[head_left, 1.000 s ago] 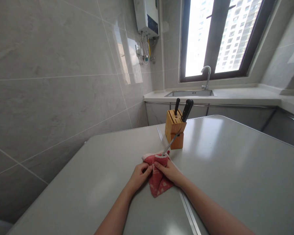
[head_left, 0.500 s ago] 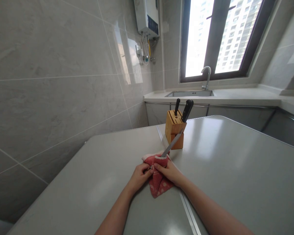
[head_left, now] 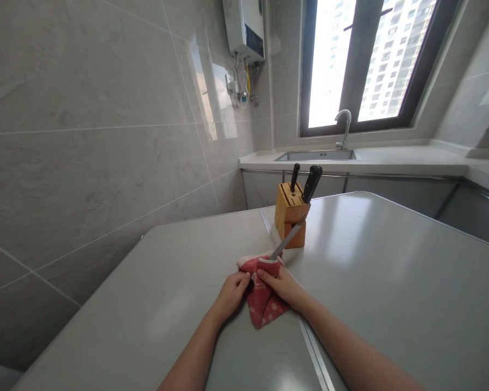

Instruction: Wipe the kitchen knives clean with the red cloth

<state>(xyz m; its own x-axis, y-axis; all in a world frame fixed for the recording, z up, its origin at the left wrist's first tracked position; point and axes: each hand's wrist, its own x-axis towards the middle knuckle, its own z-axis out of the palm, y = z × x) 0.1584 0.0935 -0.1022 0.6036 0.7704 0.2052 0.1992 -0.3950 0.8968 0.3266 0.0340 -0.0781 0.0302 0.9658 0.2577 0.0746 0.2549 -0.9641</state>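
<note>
A long knife [head_left: 287, 240] points up and to the right, its lower blade wrapped in a red cloth [head_left: 264, 304] with pale spots and a white edge. My left hand [head_left: 231, 293] is closed at the cloth's left side, where a bit of black handle shows by the thumb; the rest of the handle is hidden. From the right, my right hand [head_left: 283, 285] grips the cloth around the knife, thumb on top. Just beyond, a wooden knife block [head_left: 284, 212] stands upright, with a small black-handled knife [head_left: 295, 176] and a larger black-handled knife [head_left: 312, 184] in it.
The grey-white table [head_left: 179, 282] has a metal seam [head_left: 312, 347] running down its middle. Behind it are a counter with a sink [head_left: 318, 156] and a faucet [head_left: 344, 127]. A tiled wall rises at the left, with a water heater [head_left: 244, 32] in the corner.
My left thumb has shifted left, off the cloth, and a bit of black handle now shows beside it. The right hand, cloth and knife have barely moved.
</note>
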